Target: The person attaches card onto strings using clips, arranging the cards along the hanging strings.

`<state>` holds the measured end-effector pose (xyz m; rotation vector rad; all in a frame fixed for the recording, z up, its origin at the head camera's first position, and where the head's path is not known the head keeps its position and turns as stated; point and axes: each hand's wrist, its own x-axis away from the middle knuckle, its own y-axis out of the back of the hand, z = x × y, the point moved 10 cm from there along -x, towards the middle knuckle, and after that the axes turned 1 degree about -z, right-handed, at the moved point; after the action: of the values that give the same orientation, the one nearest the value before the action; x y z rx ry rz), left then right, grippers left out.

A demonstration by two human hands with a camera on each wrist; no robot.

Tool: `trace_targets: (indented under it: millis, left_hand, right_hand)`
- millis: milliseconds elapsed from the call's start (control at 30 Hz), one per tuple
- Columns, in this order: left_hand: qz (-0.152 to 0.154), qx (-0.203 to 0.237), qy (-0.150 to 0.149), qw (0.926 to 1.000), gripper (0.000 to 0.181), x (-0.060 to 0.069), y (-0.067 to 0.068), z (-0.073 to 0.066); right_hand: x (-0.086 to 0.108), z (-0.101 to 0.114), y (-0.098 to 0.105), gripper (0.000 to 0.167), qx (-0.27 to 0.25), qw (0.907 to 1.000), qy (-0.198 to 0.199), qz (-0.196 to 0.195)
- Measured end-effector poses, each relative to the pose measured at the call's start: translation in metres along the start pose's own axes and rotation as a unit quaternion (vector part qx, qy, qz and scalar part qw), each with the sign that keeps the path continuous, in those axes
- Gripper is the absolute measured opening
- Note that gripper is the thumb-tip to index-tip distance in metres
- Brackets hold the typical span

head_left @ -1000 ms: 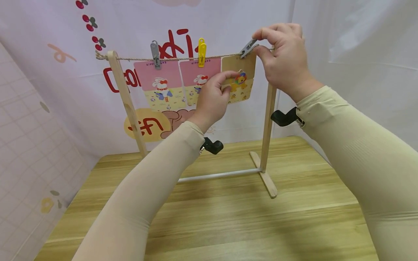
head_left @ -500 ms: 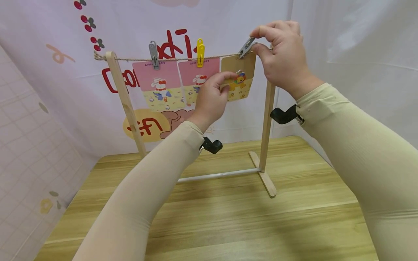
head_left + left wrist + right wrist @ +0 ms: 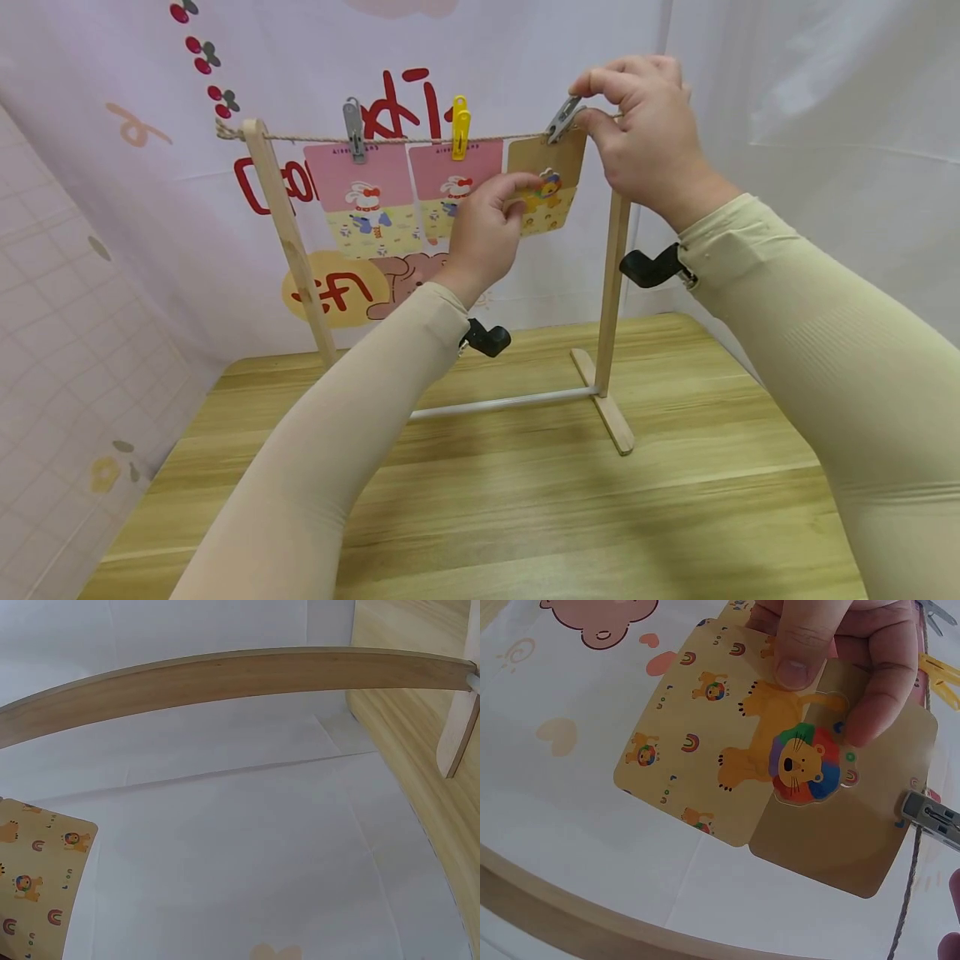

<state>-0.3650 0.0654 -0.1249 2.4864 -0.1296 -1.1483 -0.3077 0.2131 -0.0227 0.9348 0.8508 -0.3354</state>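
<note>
A card with a rainbow-maned lion [image 3: 551,167] is at the right end of the twine line. My left hand [image 3: 486,227] holds this card at its left edge; in the right wrist view its thumb [image 3: 795,664] and one finger lie on the printed face. My right hand [image 3: 648,137] pinches the handles of a grey clothespin [image 3: 564,121], which slants over the card's top edge at the twine [image 3: 909,889]. Further left, two pink-and-yellow rabbit cards hang, one under a grey clothespin [image 3: 354,129], the other under a yellow clothespin [image 3: 461,127].
The twine runs between a left wooden post [image 3: 288,229] and a right wooden post [image 3: 615,292] with a flat foot [image 3: 617,425]. A white rod [image 3: 506,404] joins the stand low down, over the wooden table [image 3: 562,517]. A printed white curtain [image 3: 810,208] hangs behind.
My right hand and the slanted clothespin have come down slightly over the last half second. The twine and hanging clothespins dip a little with them. My left hand stays on the lion card.
</note>
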Motion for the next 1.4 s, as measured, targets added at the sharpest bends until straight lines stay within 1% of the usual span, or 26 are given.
trace_targets:
  millis: [267, 600, 867, 1033, 1233, 1400]
  left_hand:
    - [-0.009, -0.01, -0.001, 0.9999, 0.03, 0.001, 0.0, 0.001]
    - [-0.015, -0.008, -0.009, 0.9998, 0.03, 0.002, 0.0, 0.001]
    - [-0.018, -0.014, -0.012, 0.9997, 0.03, 0.002, 0.001, 0.001]
    - [-0.012, -0.003, -0.006, 0.9999, 0.03, 0.002, 0.001, 0.001]
    - [0.0, 0.018, 0.008, 0.9998, 0.03, 0.004, 0.0, 0.004]
    - [0.002, 0.032, 0.009, 0.9995, 0.029, 0.004, 0.0, 0.006]
  right_hand:
    - [-0.001, 0.003, -0.004, 0.022, 0.003, 0.9998, 0.018, 0.012]
    - [-0.002, 0.001, -0.009, 0.025, 0.002, 0.9997, 0.008, 0.025]
    - [-0.003, 0.001, -0.012, 0.026, 0.006, 0.9993, 0.001, 0.038]
    - [-0.002, 0.001, -0.012, 0.028, 0.01, 0.9989, 0.001, 0.046]
    - [-0.001, 0.001, -0.013, 0.03, 0.009, 0.9986, 0.0, 0.051]
    - [0.0, 0.001, -0.014, 0.032, 0.004, 0.9986, 0.0, 0.053]
